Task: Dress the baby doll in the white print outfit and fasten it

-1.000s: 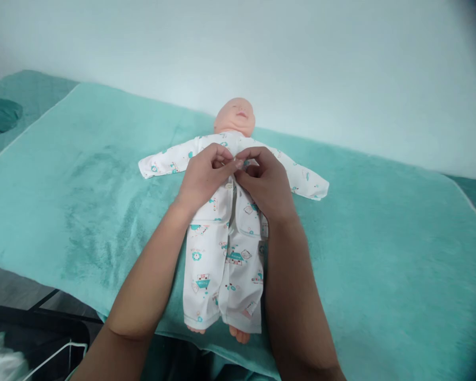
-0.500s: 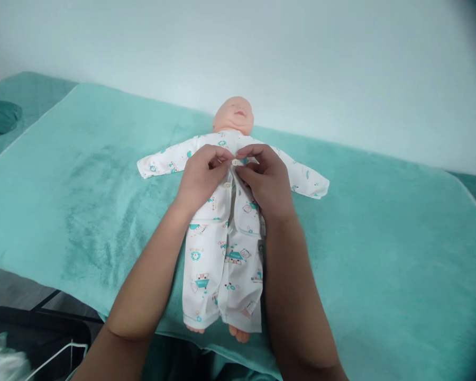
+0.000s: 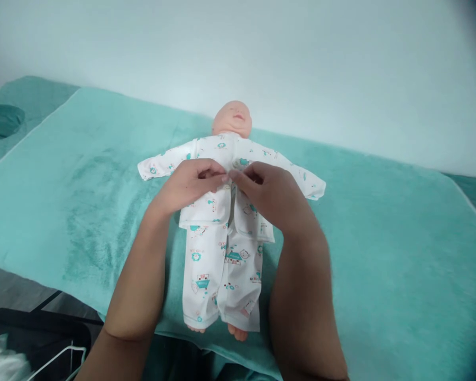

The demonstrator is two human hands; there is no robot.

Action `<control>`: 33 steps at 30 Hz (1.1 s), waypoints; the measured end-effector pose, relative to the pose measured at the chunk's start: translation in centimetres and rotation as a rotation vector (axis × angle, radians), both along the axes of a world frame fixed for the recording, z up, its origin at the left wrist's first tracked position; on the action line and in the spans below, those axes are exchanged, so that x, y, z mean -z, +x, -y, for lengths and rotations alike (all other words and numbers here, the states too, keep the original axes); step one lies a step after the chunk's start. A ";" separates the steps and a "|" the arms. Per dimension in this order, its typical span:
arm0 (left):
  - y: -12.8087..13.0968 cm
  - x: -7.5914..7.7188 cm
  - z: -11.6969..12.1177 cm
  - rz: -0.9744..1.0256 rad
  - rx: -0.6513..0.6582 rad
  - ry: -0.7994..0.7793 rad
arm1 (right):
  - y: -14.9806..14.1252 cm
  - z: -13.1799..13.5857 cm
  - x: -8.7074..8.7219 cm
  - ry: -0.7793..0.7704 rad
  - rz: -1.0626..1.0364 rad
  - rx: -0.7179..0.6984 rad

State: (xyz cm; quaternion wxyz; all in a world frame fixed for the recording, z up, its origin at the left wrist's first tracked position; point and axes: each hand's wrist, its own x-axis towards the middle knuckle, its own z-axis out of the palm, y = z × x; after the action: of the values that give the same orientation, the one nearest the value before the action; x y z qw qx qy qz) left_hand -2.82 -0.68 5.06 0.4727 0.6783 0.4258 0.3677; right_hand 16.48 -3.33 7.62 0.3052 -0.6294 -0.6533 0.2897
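Observation:
A baby doll point(image 3: 233, 120) lies on its back, head away from me, arms spread. It wears a white printed jacket point(image 3: 212, 209) with a front opening and matching trousers point(image 3: 200, 264); its toes show below the hems. My left hand point(image 3: 192, 182) pinches the jacket's front edge at mid-chest, thumb against fingers. Opposite it, my right hand point(image 3: 264, 188) is closed on the same front edge, its thumb tip meeting my left fingertips. Whatever button sits between the fingertips is hidden. Beneath my hands the lower jacket front hangs slightly apart.
A green plush cover point(image 3: 381, 254) spreads under the doll, up against a pale wall point(image 3: 341, 69). At lower left stand a black container point(image 3: 39, 330) with white cloth point(image 3: 3, 360) and a white wire frame point(image 3: 59, 355). Bunched green fabric point(image 3: 2, 119) lies at far left.
Both hands have moved down the jacket front towards me, from the upper chest to mid-chest. The upper front now shows, and my right elbow has swung outward.

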 end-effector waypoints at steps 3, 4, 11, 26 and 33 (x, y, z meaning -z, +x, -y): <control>-0.3 -0.2 0.1 -0.056 0.063 0.007 | 0.0 1.3 -1.1 -0.057 0.241 -0.058; -0.3 -0.2 0.1 -0.074 0.082 0.019 | -0.1 1.6 -1.3 -0.062 0.297 -0.068; 0.0 0.0 0.0 -0.145 0.094 0.040 | -1.2 2.1 -1.0 -0.040 0.470 -0.050; -0.6 -0.3 0.1 0.008 0.145 -0.040 | 0.2 0.9 -1.0 -0.078 0.162 -0.142; -0.5 -0.1 0.2 0.145 0.149 -0.115 | 0.8 -0.3 0.3 -0.136 -0.345 -0.205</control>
State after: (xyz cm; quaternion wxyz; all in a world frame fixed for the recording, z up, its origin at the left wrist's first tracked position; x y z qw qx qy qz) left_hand -3.30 -0.85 5.19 0.5663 0.6514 0.3593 0.3547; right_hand 17.30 -3.08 7.33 0.3384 -0.5199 -0.6309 0.4660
